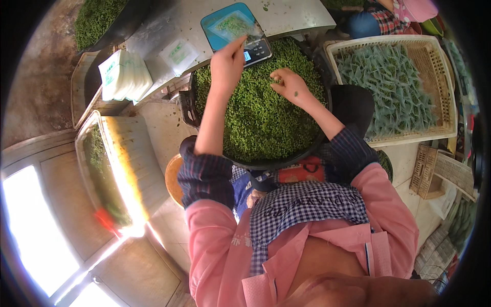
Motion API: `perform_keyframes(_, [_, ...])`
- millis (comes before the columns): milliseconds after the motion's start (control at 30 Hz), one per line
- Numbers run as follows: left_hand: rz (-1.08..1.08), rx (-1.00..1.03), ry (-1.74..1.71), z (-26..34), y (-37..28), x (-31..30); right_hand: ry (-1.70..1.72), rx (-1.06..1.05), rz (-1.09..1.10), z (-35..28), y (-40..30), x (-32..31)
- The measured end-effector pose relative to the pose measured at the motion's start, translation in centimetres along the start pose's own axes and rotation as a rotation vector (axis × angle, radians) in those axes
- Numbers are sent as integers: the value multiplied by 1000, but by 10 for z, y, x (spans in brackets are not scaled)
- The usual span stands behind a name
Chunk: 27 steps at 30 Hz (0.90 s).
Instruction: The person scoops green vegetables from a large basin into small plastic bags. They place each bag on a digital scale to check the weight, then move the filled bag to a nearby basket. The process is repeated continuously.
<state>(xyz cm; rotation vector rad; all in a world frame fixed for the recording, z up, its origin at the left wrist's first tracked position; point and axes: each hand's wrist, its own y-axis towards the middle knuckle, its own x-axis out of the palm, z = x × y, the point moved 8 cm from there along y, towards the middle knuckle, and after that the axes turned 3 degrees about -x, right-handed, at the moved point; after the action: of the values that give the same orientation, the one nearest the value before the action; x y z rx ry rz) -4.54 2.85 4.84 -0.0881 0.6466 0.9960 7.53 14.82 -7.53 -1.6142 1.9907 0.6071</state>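
My left hand (227, 71) reaches over the near edge of a blue digital kitchen scale (209, 23). Its fingertips are pinched at the edge of a clear plastic bag (234, 26) with green berries inside, which lies on the scale. Whether they grip the bag is unclear. My right hand (292, 87) hovers over a large black tub heaped with small green berries (264, 122), probably green peppercorns. Its fingers are half curled, with a gap between thumb and forefinger. A green speck sticks to the back of this hand. Left of the scale, a flat printed bag (178, 55) rests on the metal table (295, 17).
A stack of printed bags (124, 76) stands at the table's left edge. To the right, a cream plastic crate (437, 84) holds many filled bags (387, 88). Another crate (130, 149) stands lower left, and a black container (115, 34) upper left. Another person (387, 19) sits upper right.
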Motion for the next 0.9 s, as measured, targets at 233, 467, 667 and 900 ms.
perform_keyframes(233, [-159, -395, -206, -59, -105, 44, -528, -84, -32, -2, 19, 16])
perform_keyframes(467, [-133, -443, -274, -66, -114, 57, -154, 19, 43, -23, 5, -17])
perform_keyframes(667, [-133, -418, -248, -60, -111, 60, 79, 67, 47, -21, 7, -21])
perform_keyframes(900, [-167, -450, -245, -60, -114, 63, 189, 53, 82, -23, 12, -27])
